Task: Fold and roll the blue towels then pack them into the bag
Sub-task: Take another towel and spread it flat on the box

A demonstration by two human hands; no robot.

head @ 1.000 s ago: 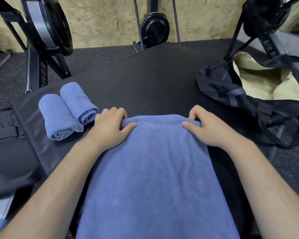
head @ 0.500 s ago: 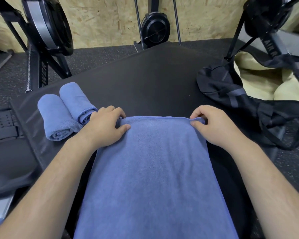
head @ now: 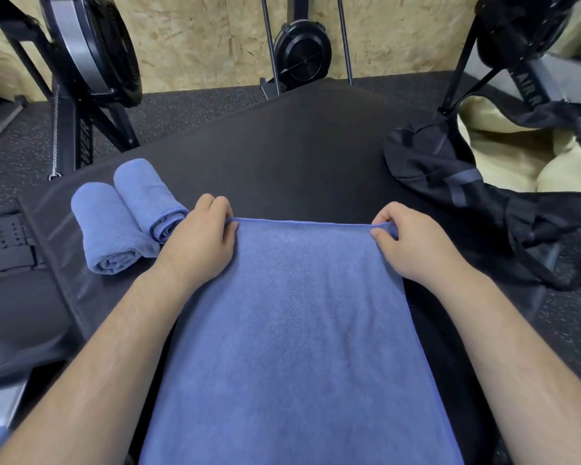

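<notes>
Blue towel (head: 299,330), near end beyond frame

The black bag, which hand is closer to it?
Right. The right hand pinches the flat towel at its far right corner, on the side nearest the bag. The left hand pinches the far left corner, beside the rolled towels, across the towel from the bag.

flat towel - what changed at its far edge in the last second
Both hands slid outward along the far edge: the left hand and right hand now pinch the corners of the flat towel, pulling the edge straight. The two rolled towels and bag stayed put.
</notes>
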